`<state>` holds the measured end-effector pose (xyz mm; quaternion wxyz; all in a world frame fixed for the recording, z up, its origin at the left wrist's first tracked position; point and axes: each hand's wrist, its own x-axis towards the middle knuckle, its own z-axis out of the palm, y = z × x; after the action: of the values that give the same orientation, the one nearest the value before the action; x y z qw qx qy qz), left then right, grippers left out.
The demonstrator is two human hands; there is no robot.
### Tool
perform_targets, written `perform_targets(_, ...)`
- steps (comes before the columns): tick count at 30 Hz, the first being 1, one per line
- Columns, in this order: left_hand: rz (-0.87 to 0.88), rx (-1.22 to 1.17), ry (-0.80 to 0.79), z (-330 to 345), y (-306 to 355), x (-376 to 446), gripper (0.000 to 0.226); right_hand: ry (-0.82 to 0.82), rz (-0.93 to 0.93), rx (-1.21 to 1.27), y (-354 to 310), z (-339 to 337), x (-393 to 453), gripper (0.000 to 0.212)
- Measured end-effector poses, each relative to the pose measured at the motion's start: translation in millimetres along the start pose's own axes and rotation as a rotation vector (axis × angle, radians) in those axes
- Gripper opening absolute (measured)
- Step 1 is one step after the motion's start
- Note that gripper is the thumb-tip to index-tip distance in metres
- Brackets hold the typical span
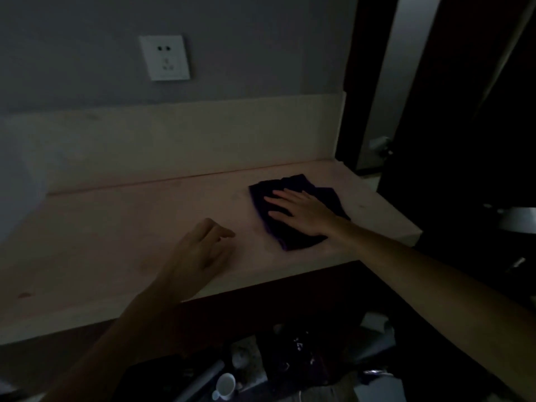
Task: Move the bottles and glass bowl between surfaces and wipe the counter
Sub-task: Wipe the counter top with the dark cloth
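Right hand (301,211) lies flat on a dark purple cloth (293,210), fingers straight and spread, palm pressing the cloth onto the pale counter (121,227). Cloth is folded and rumpled — its edges show beyond the fingertips and behind the wrist, and its near corner sits close to the counter's front edge. Left hand (200,250) is to the left of the cloth, well apart from it, over the counter's front part; fingers loosely curled, holding nothing. Whether it touches the surface I cannot tell in this dim light.

Beyond both hands a pale backsplash (185,134) runs along the grey wall (87,47), with a white socket (164,58) above it, up and left of the cloth. Below the left forearm, under the counter edge, a white mug (225,385) lies among dark clutter — too dim to make out further. No bottles or glass bowl can be made out.
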<state>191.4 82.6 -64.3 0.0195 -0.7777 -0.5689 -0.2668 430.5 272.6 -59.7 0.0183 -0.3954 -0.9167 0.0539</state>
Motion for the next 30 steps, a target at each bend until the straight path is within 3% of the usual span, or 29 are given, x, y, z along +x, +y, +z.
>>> perform_targets(6, 0.006, 0.174, -0.043, 49, 53, 30, 0.039, -0.006, 0.146, -0.013, 111, -9, -65, 0.065)
perform_targets(15, -0.053, 0.255, -0.085, 52, 59, 24, 0.045, 0.025, 0.146, 0.004, 111, -7, -72, 0.066)
perform_targets(19, -0.127, 0.088, -0.07, 47, 66, 12, 0.052, 0.283, 0.075, 0.105, 51, 4, -90, 0.05)
perform_targets(22, -0.154, -0.008, 0.153, 42, 81, -32, 0.029, 0.568, -0.159, 0.31, -37, 43, -120, 0.041)
perform_targets(24, -0.256, -0.09, 0.26, 43, 90, -85, 0.023, 0.63, -0.266, 0.463, -97, 87, -145, 0.035)
perform_targets(27, -0.617, -0.256, 0.251, 72, 92, -198, 0.022, 0.378, -0.299, 0.709, -166, 180, -186, 0.03)
perform_targets(30, -1.18, -0.453, 0.206, 113, 97, -337, 0.017, -0.213, -0.152, 0.822, -194, 295, -239, 0.029)
